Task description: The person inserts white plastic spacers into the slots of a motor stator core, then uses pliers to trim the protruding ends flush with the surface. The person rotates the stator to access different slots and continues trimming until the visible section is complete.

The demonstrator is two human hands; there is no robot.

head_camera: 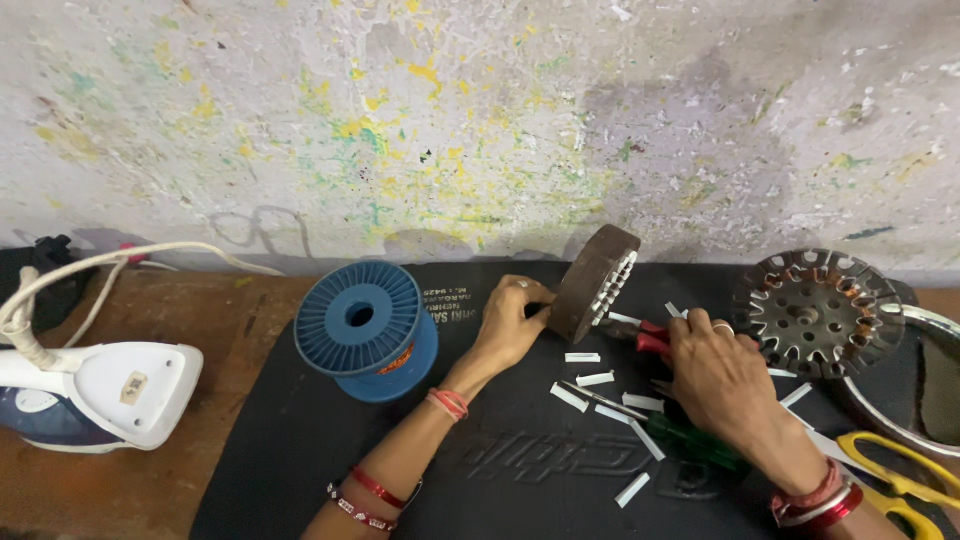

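My left hand (510, 322) grips the back of a round brown metal core (590, 282) that stands tilted on edge on the black mat (300, 440), its slotted face lined with white paper strips. My right hand (722, 378) rests on the mat just right of the core, holding a red-handled tool (652, 338) whose tip points at the core's slots. Several loose white paper strips (595, 379) lie on the mat between my hands. A thin metal rod (600, 400) with a green handle (690, 440) lies under my right wrist.
A blue plastic spool (365, 325) stands left of my left hand. A white and blue clothes iron (95, 395) with its cord sits at the far left. A second slotted core (815, 312), a metal ring (925, 385) and yellow scissors (900, 480) lie at the right. A paint-spattered wall (480, 120) rises behind.
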